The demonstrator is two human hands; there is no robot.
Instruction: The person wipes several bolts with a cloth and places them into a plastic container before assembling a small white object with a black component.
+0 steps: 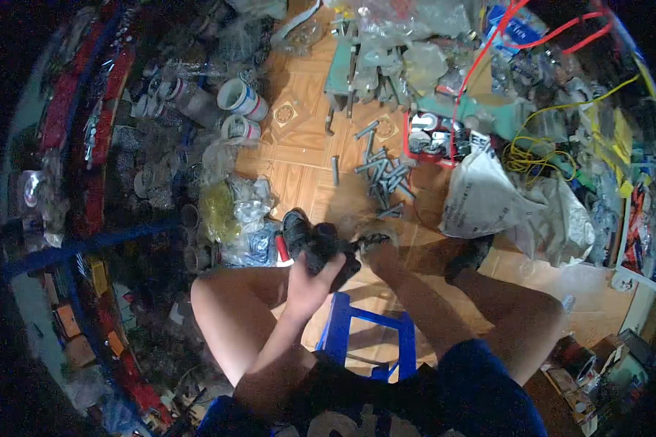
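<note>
My left hand (pixel 315 280) is closed around a bulky black object (pixel 323 249), too dark to name. It is held between my knees, just above my left foot in a dark sandal (pixel 294 226). My right hand (pixel 376 250) is close beside it on the right, its fingers curled; what they hold is dark and blurred. Past my right hand, a loose pile of grey metal bolts or rods (pixel 386 177) lies on the tiled floor (pixel 299 156).
Beneath me is a blue plastic stool (pixel 335 328). White buckets (pixel 242 100) and plastic bags (pixel 251 200) crowd the left. On the right are a red-rimmed tray (pixel 431 138), a white sack (pixel 488 193), a yellow cord (pixel 539 156) and a red cable (pixel 465 80).
</note>
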